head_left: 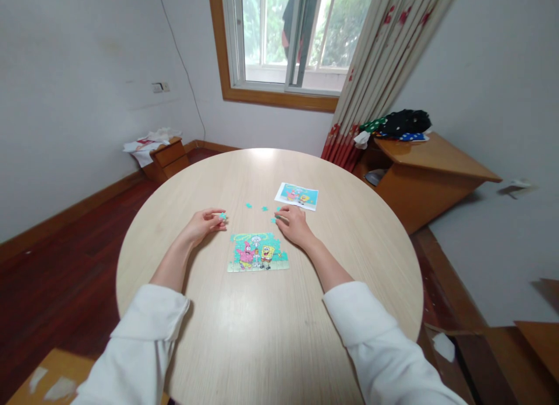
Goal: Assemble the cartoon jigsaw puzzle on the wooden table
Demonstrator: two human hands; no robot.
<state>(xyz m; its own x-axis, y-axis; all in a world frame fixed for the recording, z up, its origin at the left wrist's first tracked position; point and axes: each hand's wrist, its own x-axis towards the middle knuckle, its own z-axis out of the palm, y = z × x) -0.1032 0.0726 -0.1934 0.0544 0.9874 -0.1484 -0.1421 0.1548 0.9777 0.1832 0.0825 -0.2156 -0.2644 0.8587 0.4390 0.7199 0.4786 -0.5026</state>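
A mostly joined jigsaw puzzle (257,252) with pink and yellow cartoon figures lies flat on the round table (262,335). Its upper right edge is uneven. To the left above it, my left hand (205,223) pinches a small turquoise puzzle piece (223,216) between thumb and fingers. My right hand (294,223) rests above the puzzle's right corner, fingers curled beside a loose turquoise piece (273,220); whether its fingertips grip a piece I cannot make out. Two more loose pieces, one at left (248,206) and another (264,208), lie between my hands.
A printed reference picture (297,196) lies beyond my right hand. Past the table stand a tilted wooden cabinet (428,178) with cloths on top and a small drawer unit (168,157) at left. A curtain (375,61) hangs beside the window.
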